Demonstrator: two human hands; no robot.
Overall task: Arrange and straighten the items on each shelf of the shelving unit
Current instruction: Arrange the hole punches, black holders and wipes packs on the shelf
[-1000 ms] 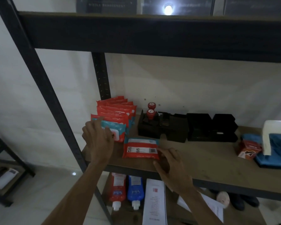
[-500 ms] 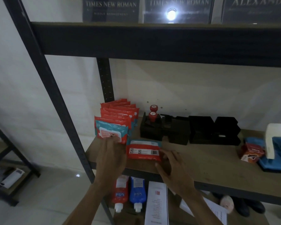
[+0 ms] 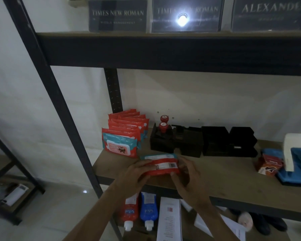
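Observation:
A red and teal wipes pack (image 3: 161, 165) is lifted a little off the wooden middle shelf (image 3: 233, 176), its barcode side up. My left hand (image 3: 137, 173) grips its left end and my right hand (image 3: 186, 178) grips its right end. Behind it, at the shelf's left end, a row of several matching wipes packs (image 3: 123, 136) stands upright, one behind another.
Black holders (image 3: 198, 143) with two red-capped stamps (image 3: 163, 125) line the back of the shelf. A small orange box (image 3: 268, 165) and a white and blue device (image 3: 297, 153) sit at the right. Bottles (image 3: 139, 211) and papers lie on the lower shelf. Dark signs (image 3: 118, 14) stand on the top shelf.
My left hand left the standing row and came to the lying pack. Both hands now hold that pack by its ends, raised and tilted off the shelf.

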